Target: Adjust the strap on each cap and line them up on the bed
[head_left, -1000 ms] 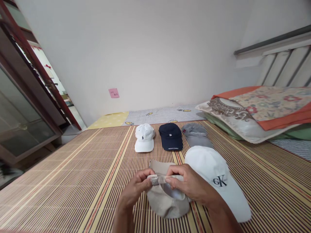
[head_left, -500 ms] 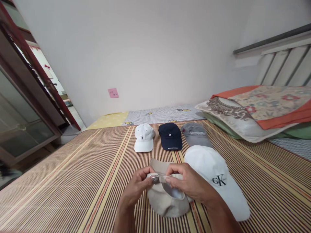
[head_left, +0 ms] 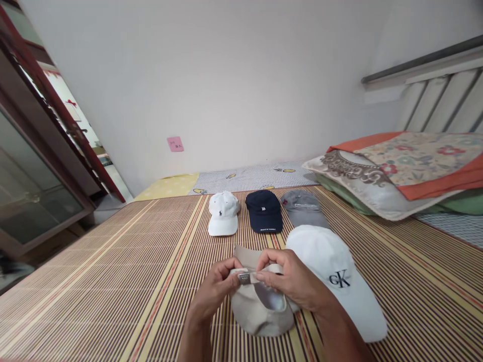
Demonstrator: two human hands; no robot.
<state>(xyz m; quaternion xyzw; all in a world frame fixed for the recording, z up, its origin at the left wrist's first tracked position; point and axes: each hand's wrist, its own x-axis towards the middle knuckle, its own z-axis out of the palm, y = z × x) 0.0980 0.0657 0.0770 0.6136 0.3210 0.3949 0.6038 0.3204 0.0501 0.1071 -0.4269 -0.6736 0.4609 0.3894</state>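
Observation:
A beige baseball cap [head_left: 260, 319] lies on the striped mat in front of me, its back toward me and its brim pointing away. My left hand [head_left: 217, 284] is closed on the cap's rear strap beside the metal buckle [head_left: 244, 278]. On the other side of the buckle, my right hand [head_left: 285, 276] pinches the strap between thumb and fingers. Just right of my right hand lies a larger white cap [head_left: 324, 251] with black letters on its front, its brim toward the lower right.
Beyond my hands stand a white cap [head_left: 223, 206], a navy cap [head_left: 263, 205] and a grey cap [head_left: 302, 203] in a row. A bamboo-striped mat [head_left: 113, 271] covers the bed. Pillows [head_left: 362, 186] lie at the right, below a radiator [head_left: 445, 95].
My right hand has shifted slightly left along the strap, nearer the buckle. The buckle sits a little further right. The other caps stay in place.

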